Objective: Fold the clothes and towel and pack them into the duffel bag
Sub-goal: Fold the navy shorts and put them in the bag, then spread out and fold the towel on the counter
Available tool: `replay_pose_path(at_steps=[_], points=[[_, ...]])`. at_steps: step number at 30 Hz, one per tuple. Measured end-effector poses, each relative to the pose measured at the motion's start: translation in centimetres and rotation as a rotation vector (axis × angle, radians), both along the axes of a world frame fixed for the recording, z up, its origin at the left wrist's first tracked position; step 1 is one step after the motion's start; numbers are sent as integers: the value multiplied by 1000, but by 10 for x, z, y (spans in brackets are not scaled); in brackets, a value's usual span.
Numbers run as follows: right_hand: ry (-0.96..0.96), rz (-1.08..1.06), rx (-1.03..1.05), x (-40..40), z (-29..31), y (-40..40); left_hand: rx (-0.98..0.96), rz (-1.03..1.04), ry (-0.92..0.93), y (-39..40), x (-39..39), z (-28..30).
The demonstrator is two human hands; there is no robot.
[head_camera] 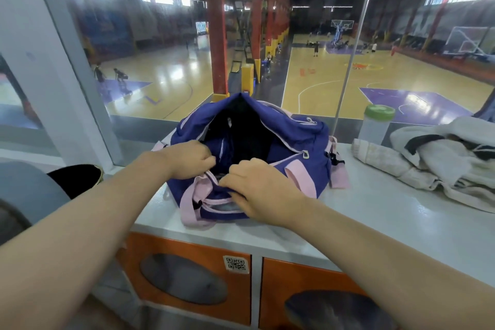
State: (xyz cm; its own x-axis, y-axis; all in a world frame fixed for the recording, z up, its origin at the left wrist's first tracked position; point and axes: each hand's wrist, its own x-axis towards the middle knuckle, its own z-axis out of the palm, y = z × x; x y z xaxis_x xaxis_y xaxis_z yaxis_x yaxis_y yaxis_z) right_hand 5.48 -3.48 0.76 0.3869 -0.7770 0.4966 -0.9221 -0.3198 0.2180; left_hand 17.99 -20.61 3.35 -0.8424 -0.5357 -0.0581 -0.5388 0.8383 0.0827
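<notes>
Two hands: both at the near rim of the bag, knuckles up, fingers curled.
Left hand (191,159): pinches the rim fabric at about 10 o'clock of the right hand.
Right hand (258,190): grips the rim and a pink strap (188,202) beside it.
Bag (294,128): navy with pink trim, mouth pulled wide, dark inside; it sits mid-bench.
Bench (375,211): pale grey top against a window.
Clothes (450,158): an unfolded pale heap with black patches, at 3 o'clock of the bag, well apart from it.
Bottle (376,124): clear, green lid, upright at 2 o'clock of the bag, behind the heap's left edge.
Lockers (187,270): orange doors under the bench.
</notes>
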Motion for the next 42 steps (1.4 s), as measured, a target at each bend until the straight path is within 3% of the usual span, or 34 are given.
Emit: replay_pose_path(at_steps=[2,9,11,15,18,21,24,27,29,35,38,42], points=[[-39,8,5,2,-1,0,-22,-104,-9,9,1,0],[-223,-234,205,-26,16,11,53,25,-209,3,30,3],[-263,-347,229,-46,21,11,96,27,-100,3,43,9],[-342,-556,312,-89,24,17,-109,-78,159,5,64,9],[-336,-653,404,-105,23,35,-234,-156,249,15,72,-5],[-285,-628,400,-99,29,53,-497,-41,337,28,71,-21],[-265,-588,360,-80,43,70,-557,99,357,35,70,-33],[-225,-557,351,-61,45,82,-519,224,317,40,65,-35],[-199,-529,325,-53,42,91,-443,258,387,49,58,-33],[-327,-431,303,-54,36,119,-264,49,660,100,31,-27],[-446,-362,170,-67,31,136,-255,-20,678,129,9,-29],[-587,-484,74,-105,15,159,-231,-149,649,175,-28,-35]])
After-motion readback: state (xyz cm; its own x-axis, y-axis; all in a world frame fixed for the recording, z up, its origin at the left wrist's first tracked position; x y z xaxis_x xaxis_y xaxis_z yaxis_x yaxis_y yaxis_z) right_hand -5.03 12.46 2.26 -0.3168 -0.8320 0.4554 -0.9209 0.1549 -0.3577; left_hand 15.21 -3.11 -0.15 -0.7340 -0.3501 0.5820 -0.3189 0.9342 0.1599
